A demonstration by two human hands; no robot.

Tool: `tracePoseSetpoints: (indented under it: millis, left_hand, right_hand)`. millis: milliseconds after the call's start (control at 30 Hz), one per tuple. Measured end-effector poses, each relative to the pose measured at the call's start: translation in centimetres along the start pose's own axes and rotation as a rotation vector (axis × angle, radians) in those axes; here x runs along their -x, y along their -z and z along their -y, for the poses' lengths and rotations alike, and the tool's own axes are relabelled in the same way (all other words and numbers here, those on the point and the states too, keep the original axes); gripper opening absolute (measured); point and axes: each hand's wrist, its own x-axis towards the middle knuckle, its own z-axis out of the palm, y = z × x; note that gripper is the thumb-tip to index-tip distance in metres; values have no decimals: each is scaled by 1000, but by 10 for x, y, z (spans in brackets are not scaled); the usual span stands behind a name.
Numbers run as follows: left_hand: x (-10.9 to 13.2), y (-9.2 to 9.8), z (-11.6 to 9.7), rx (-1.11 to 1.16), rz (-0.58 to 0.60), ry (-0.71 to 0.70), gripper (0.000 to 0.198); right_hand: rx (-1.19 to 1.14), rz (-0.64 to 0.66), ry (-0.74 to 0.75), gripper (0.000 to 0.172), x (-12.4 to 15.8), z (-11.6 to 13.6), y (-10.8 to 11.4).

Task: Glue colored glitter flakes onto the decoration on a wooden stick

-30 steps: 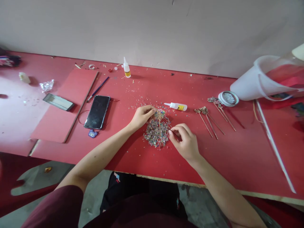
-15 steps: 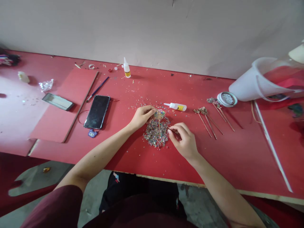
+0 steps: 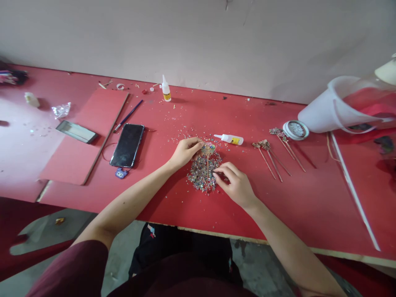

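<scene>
My left hand (image 3: 187,153) pinches the ornate head of a hairpin (image 3: 208,149), whose thin gold stem points down toward me over a heap of small shiny shell-like chips (image 3: 198,173). The head carries green and multicoloured pieces. My right hand (image 3: 236,183) is closed on a thin dark tool (image 3: 213,171), perhaps tweezers, mostly hidden by the fingers. Its tip is at the chips, close to the stem. Right behind the heap lies a small glue bottle (image 3: 232,140) on its side.
Several finished-looking hairpins (image 3: 268,156) lie to the right, by a small round tub (image 3: 296,130) and a tipped white bucket (image 3: 321,105). On the left are a phone (image 3: 127,145), a brush (image 3: 128,116), a red board (image 3: 93,111) and an open box (image 3: 76,132). Another glue bottle (image 3: 166,90) stands upright behind.
My right hand has shifted slightly left with the dark tool, bringing its tip over the chips. The left hand holds the hairpin in nearly the same place.
</scene>
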Motion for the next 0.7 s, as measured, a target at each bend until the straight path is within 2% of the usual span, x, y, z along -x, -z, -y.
tracePoseSetpoints:
  millis: [700]
  left_hand:
    - [0, 0, 4, -2, 0, 17, 24]
  right_hand:
    - [25, 35, 26, 10, 1, -2, -1]
